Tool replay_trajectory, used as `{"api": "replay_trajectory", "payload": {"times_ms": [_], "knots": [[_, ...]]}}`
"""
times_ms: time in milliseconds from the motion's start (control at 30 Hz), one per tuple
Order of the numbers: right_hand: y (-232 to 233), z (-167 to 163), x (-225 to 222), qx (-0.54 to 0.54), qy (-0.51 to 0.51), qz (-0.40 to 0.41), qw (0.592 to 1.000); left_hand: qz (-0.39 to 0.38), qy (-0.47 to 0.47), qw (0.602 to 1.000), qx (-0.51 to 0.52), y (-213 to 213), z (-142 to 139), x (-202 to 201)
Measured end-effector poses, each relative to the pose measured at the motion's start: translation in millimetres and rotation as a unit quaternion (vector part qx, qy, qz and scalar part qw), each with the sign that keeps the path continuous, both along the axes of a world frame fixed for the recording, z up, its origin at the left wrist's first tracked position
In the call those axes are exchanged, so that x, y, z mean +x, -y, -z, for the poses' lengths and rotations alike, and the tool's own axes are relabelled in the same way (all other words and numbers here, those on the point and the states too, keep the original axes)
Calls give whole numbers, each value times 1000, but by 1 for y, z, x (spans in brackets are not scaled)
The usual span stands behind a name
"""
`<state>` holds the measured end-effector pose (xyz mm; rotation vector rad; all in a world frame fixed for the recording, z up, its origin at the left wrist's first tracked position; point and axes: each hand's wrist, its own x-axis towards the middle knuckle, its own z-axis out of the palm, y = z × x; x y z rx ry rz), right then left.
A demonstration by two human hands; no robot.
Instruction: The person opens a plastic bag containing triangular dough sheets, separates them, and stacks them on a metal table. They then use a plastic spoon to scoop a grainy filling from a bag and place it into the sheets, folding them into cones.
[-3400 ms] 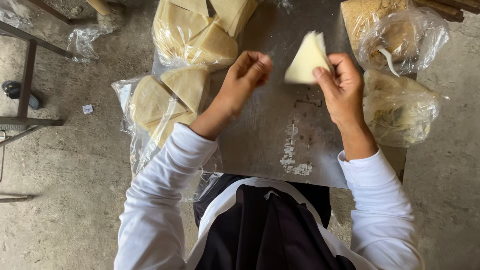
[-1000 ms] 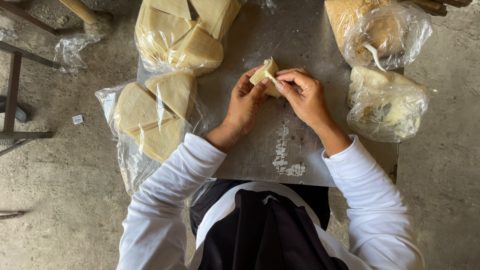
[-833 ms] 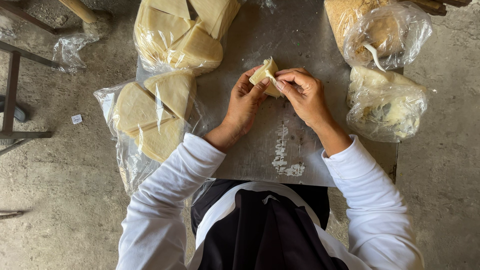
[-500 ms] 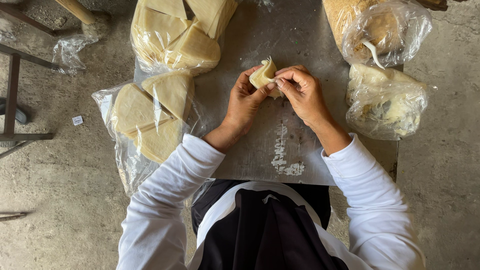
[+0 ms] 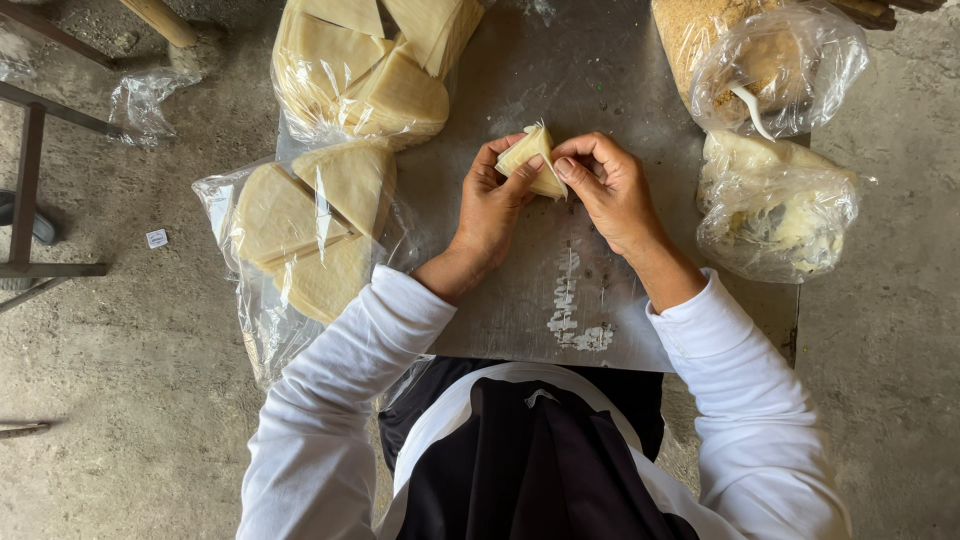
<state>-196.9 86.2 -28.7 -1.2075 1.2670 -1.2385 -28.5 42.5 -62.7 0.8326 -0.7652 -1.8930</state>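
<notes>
While both hands pinch it | pale folded triangular pastry sheet (image 5: 534, 160) above grey metal desk (image 5: 520, 290) | left hand (image 5: 492, 200) fingers and right hand (image 5: 606, 183) fingers pressed on opposite edges | point tilts away.

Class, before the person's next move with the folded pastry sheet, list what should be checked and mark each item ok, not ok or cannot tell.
1. Both hands on the pale folded pastry sheet: ok, left hand and right hand pinch it.
2. Sheet held above the grey metal tabletop: ok.
3. Fold sealed: cannot tell.
4. Spare wrappers near: ok, clear bag of triangular pastry sheets beside the left hand.
5. Filling near: cannot tell, contents of the clear bag with a white spoon are unclear.
</notes>
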Motion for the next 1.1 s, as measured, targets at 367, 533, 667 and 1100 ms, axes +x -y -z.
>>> {"api": "replay_trajectory", "payload": {"times_ms": [367, 533, 667, 1100], "knots": [[-1, 3, 5, -29, -43, 39, 998, -1, -4, 1000, 2, 0, -2, 5], [2, 5, 0, 1, 44, 26, 999, -3, 22, 1000, -11, -1, -7, 5], [1, 0, 0, -16, 62, -10, 998, -11, 13, 999, -27, -2, -8, 5], [-4, 15, 1, -16, 63, 6, 998, -12, 22, 999, -30, -6, -2, 7]]}}
